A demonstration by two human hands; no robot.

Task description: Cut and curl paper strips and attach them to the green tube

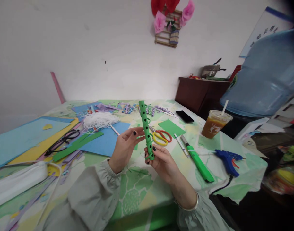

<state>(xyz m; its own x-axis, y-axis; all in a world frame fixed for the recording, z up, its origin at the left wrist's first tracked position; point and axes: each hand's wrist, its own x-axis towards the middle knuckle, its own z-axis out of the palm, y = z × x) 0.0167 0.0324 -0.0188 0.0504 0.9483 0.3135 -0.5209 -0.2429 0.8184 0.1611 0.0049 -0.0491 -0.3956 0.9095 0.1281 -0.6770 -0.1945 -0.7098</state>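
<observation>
A green paper tube point(145, 123) with a row of black dots stands nearly upright above the table, tilted a little to the left. Thin green strips curl out from its side and lower end. My right hand point(165, 162) is closed around the tube's bottom, thumb in front. My left hand point(127, 146) is beside the tube's middle, fingers stretched towards it and apart; whether their tips touch it behind, I cannot tell. Scissors point(161, 137) with yellow and red handles lie just behind the tube. Right of them lies a green paper piece point(171, 127).
To the right lie a pen point(181, 146), a green utility knife point(198, 162), a blue glue gun point(229, 160), a phone point(185, 116) and a drink cup point(215, 124). Leftward are white string point(100, 121), glasses point(62, 141), coloured paper sheets point(29, 134) and a white mask point(19, 183).
</observation>
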